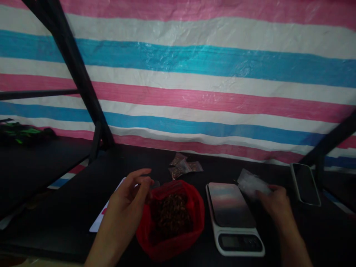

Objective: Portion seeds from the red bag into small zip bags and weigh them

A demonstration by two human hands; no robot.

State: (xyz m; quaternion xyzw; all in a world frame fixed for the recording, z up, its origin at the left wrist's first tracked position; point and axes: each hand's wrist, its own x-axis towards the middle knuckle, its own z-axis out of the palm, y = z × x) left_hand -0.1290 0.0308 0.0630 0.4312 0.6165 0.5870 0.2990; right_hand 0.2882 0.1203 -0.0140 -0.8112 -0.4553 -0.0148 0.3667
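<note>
The left hand [130,193] pinches something small, too blurry to name, just above the red bag [171,218] of brown bits. The right hand [274,202] holds clear little bags [251,183] beside the scale [233,211], keeping them ready.

Red bag [172,222] near me, dark brown bits inside. White scale [235,218], grey shiny plate. Black table [66,207]. Far tarp [194,74] striped pink, white, blue. Clear small bags [251,183] by my right hand [274,204]. White card [107,211] left, pink mark.
</note>
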